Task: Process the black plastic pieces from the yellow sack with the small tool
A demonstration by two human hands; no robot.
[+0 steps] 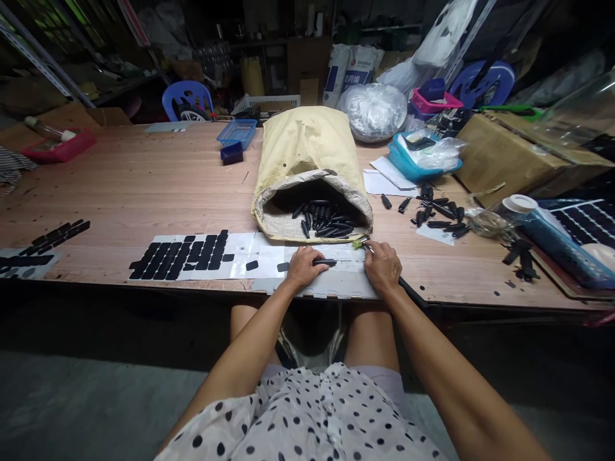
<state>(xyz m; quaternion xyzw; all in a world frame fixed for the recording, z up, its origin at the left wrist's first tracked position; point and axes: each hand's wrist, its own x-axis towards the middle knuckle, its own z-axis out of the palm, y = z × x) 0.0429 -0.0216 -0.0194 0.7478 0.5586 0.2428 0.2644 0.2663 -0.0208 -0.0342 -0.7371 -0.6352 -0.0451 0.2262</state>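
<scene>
My left hand [305, 267] is closed on a small black tapered plastic piece [325, 262], which points right over a grey-white sheet [336, 282] at the table's front edge. My right hand [383, 264] grips a tool with a black handle [412, 292]; a metal part with a yellow-green tip [359, 243] sticks out beyond the fingers. What kind of tool it is, I cannot make out. Just past both hands lies a yellow woven sack [307, 137], its mouth towards me, with several similar black pieces [329, 218] inside.
Black rounded stickers [166, 257] cover white sheets on the left. Loose black pieces [444, 211] lie to the right, near a clear jar with a white lid [519, 203], a cardboard box [521, 153] and a turquoise basket [420, 163]. A blue basket [237, 132] stands behind, left of the sack.
</scene>
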